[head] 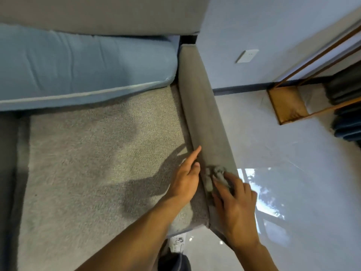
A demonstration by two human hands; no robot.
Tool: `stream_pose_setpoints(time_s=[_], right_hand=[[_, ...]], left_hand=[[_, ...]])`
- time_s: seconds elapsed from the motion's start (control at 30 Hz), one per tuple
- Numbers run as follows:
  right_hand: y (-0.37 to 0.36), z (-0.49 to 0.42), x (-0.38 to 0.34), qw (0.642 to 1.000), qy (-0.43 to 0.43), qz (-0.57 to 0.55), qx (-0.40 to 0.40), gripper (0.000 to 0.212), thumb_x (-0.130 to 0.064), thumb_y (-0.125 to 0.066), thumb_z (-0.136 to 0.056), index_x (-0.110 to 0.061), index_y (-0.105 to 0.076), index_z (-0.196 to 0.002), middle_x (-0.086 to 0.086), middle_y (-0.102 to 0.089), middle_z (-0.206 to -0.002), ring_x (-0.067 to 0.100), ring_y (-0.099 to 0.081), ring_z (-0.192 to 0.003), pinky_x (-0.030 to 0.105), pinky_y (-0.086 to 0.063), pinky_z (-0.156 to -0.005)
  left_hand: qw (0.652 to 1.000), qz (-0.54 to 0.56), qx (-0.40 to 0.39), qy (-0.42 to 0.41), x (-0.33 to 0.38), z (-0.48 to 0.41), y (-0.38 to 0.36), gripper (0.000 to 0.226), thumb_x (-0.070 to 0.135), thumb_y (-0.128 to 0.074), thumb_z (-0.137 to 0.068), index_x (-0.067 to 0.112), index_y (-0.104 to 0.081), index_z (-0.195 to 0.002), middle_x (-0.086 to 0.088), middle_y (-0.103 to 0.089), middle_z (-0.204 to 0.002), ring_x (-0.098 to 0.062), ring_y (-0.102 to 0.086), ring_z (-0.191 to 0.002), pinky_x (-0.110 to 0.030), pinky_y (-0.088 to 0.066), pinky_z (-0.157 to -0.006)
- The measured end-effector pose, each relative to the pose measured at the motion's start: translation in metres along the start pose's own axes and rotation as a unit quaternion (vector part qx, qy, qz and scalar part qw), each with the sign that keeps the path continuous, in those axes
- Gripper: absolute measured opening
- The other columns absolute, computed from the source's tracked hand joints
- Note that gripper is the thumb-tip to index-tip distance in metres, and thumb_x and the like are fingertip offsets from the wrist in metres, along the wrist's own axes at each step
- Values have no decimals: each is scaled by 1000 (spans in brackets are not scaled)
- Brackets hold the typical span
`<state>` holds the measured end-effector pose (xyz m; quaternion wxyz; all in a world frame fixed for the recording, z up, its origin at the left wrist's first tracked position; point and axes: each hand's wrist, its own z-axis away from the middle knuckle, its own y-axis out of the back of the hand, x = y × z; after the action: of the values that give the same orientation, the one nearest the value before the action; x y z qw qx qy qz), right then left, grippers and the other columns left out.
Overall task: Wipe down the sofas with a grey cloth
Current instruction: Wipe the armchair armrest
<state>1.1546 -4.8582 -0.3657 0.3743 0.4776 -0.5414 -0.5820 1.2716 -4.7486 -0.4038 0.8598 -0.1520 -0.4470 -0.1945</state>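
Note:
A grey sofa fills the left of the view, with its fuzzy seat (93,153) and a narrow grey armrest (201,106) running from the back towards me. A small grey cloth (213,178) lies bunched on the near part of the armrest. My right hand (234,204) presses the cloth against the armrest, fingers spread over it. My left hand (185,177) rests on the inner edge of the armrest beside the cloth, its forefinger straight and pointing along the armrest.
A blue cushion (84,61) leans against the sofa back (97,14). Right of the armrest is glossy pale floor (283,153) and a white wall with a socket (247,55). A wooden frame (287,104) and dark stacked items (347,114) stand far right.

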Motion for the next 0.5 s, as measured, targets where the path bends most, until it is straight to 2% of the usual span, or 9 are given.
stream_pose_setpoints(time_s=[0.1, 0.17, 0.23, 0.3, 0.37, 0.43, 0.5], right_hand=[[11, -7, 2, 999, 38, 33, 1, 40, -36, -51, -89, -18, -73, -118, 12, -60, -123, 35, -53, -97, 36, -29, -78], [5, -40, -4, 996, 66, 53, 8, 35, -31, -64, -92, -21, -69, -125, 11, -59, -127, 34, -51, -100, 38, -30, -80], [-4, -90, -11, 995, 79, 64, 24, 41, -27, -73, -89, -23, -66, -129, 9, -56, -128, 34, -49, -100, 38, -30, -80], [-13, -142, -20, 994, 69, 76, 25, 44, -28, -73, -88, -25, -64, -130, 8, -54, -128, 33, -47, -98, 38, -29, -79], [-15, -169, -26, 995, 59, 78, 15, 43, -29, -70, -89, -26, -62, -131, 8, -52, -128, 33, -47, -99, 37, -26, -79], [-10, -162, -22, 997, 50, 63, 8, 41, -28, -69, -91, -25, -62, -132, 8, -52, -128, 33, -48, -99, 34, -22, -78], [-1, -139, -9, 999, 14, 37, 6, 39, -24, -71, -90, -22, -65, -129, 12, -55, -127, 36, -53, -100, 36, -25, -81]], left_hand=[[999, 41, -10, 9, -7, -2, -2, 50, 29, -39, -110, 75, -45, -130, 13, -38, -161, -7, -35, -146, -44, -32, -122], [997, 78, 2, 26, -2, -8, -1, 45, 32, -39, -110, 71, -47, -132, 15, -39, -160, -8, -37, -146, -48, -33, -121], [992, 116, 31, 41, 5, -20, 2, 39, 34, -38, -111, 64, -49, -133, 14, -44, -157, -8, -41, -142, -47, -34, -121], [990, 132, 39, 36, 10, -31, 6, 37, 35, -37, -111, 51, -47, -143, 12, -45, -156, -1, -41, -134, -39, -33, -121], [990, 132, 39, 12, 12, -44, 7, 40, 34, -37, -111, 40, -44, -151, 10, -45, -156, 4, -39, -127, -23, -31, -114], [991, 131, 42, 2, 16, -54, 4, 41, 34, -39, -111, 37, -45, -151, 11, -48, -153, 2, -42, -128, -13, -31, -103], [990, 132, 44, -5, 21, -59, -2, 40, 34, -39, -111, 40, -46, -150, 17, -48, -145, -1, -45, -131, -5, -32, -97]])
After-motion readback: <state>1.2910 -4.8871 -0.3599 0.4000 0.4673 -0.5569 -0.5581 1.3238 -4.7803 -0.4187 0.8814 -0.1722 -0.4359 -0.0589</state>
